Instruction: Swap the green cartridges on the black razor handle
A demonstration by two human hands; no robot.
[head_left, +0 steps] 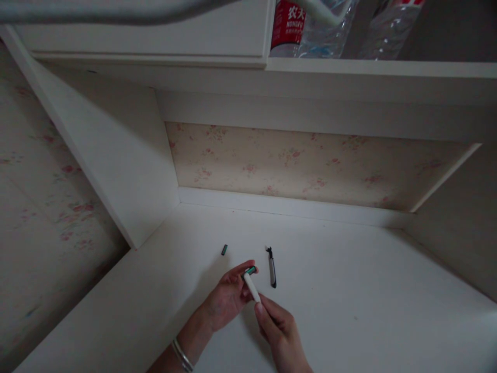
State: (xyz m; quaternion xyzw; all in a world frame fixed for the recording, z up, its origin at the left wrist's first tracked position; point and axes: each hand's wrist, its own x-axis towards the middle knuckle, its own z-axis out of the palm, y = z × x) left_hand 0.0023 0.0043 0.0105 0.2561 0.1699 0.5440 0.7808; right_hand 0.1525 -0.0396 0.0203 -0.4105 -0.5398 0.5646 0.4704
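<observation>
My left hand (232,296) is closed on a small dark razor cartridge (250,270) with a green strip, pinched at the fingertips. In my right hand (280,326) is a slim white razor handle (252,288), gripped between thumb and fingers. Its upper end meets the cartridge; whether the two are joined I cannot tell. Beyond my hands, a black and grey razor handle (272,269) lies on the white desk (349,290). Another dark cartridge with a green strip (224,249) lies to the left of that handle.
Overhead, a white shelf (368,67) holds several clear plastic bottles, one with a red label (288,23). A white side panel (116,150) stands at the left, and floral wallpaper (287,160) covers the back. A blurred grey bar (116,13) crosses the top left.
</observation>
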